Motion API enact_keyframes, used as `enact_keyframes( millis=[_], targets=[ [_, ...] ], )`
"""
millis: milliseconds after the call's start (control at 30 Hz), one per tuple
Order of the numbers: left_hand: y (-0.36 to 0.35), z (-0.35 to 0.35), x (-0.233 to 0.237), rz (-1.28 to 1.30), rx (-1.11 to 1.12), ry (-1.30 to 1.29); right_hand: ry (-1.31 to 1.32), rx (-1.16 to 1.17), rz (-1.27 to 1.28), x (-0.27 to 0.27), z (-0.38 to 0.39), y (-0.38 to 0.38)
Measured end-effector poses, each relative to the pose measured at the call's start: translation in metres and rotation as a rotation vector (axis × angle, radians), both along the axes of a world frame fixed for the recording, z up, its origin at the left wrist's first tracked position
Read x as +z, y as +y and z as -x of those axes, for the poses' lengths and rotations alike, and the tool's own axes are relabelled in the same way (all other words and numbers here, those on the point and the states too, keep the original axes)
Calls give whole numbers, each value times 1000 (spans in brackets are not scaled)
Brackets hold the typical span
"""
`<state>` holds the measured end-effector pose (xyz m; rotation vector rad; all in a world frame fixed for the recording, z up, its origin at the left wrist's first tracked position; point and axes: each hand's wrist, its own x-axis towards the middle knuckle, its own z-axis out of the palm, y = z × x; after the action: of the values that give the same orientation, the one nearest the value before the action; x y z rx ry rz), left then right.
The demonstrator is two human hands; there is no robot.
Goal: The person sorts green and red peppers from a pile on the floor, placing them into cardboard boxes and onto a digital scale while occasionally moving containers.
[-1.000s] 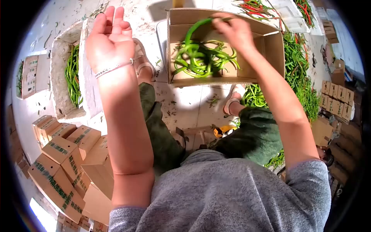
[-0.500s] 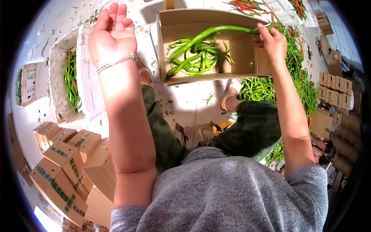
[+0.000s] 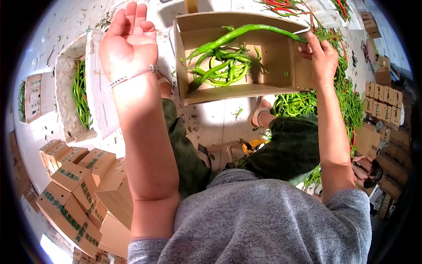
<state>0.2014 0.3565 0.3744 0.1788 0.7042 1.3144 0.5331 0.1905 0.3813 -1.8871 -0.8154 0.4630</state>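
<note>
In the head view, my right hand [image 3: 324, 57] pinches one end of a long green chili pepper [image 3: 252, 28] between thumb and fingers. The pepper arches leftward across an open cardboard box [image 3: 279, 59], its far end over the box's left side. Several curled green chili peppers [image 3: 226, 66] lie in the bottom of that box. To the left of the box, my left hand [image 3: 132, 44] is raised palm up, its fingers partly curled, holding nothing.
A white foam crate [image 3: 99, 83] with green peppers stands at left. Printed cardboard boxes [image 3: 68, 198] are stacked at lower left. Piles of loose green peppers [image 3: 292, 100] lie beside my right leg, with red ones [image 3: 281, 8] farther back. More small boxes [image 3: 382, 103] stand at right.
My right hand has moved a little to the right and down, drawing the held pepper along with it. The box sits slightly differently in view. My left hand has barely moved.
</note>
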Motion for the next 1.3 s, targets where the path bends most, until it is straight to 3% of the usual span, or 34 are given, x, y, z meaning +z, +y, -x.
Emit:
enact_keyframes(
  millis=[67, 300, 367, 433, 467, 533, 567, 667, 700, 733, 833, 867, 933, 1000, 1100, 1133, 1167, 1233, 1300],
  targets=[
    [1, 1, -1, -2, -9, -16, 112, -38, -69, 0, 1, -6],
    [-2, -1, 2, -5, -17, -48, 125, -79, -232, 6, 1, -18],
    [-9, -12, 13, 43, 28, 17, 0, 9, -122, -4, -6, -22],
    [-13, -16, 19, 70, 52, 41, -138, 206, 392, -8, -14, -23],
    [-13, -15, 18, 72, 54, 34, -356, 305, 592, -17, -21, -26],
    [-11, -12, 18, 71, 67, 26, -682, 455, 768, -12, -11, -22],
    [-11, -11, 18, 70, 73, 22, -642, 501, 890, -5, -9, -13],
    [-15, -12, 19, 66, 75, 11, -755, 664, 831, 5, 21, 34],
    [-15, -13, 20, 62, 72, 7, -800, 677, 570, -10, 28, 43],
    [-14, -12, 20, 65, 71, 10, -689, 779, 746, -16, 38, 65],
    [-11, -11, 18, 76, 79, 14, -687, 951, 869, -84, 60, 112],
    [-11, -11, 19, 79, 83, 11, -555, 1019, 857, -106, 67, 123],
    [-12, -12, 20, 90, 82, -1, -370, 903, 711, -135, 86, 125],
    [-11, -13, 19, 99, 77, -27, -362, 868, 668, -139, 92, 125],
    [-6, -3, 6, 35, -34, -52, -302, 1047, 673, -121, 74, 118],
    [-7, -7, 8, 67, -2, -53, -434, 1047, 660, -119, 73, 113],
    [-7, -5, 7, 54, -25, -57, -393, 1072, 786, -114, 70, 112],
    [-5, 1, 1, 31, -72, -58, -446, 1098, 773, -130, 76, 114],
    [-4, 3, 0, 39, -54, -59, -233, 1160, 700, -144, 94, 118]
  ],
)
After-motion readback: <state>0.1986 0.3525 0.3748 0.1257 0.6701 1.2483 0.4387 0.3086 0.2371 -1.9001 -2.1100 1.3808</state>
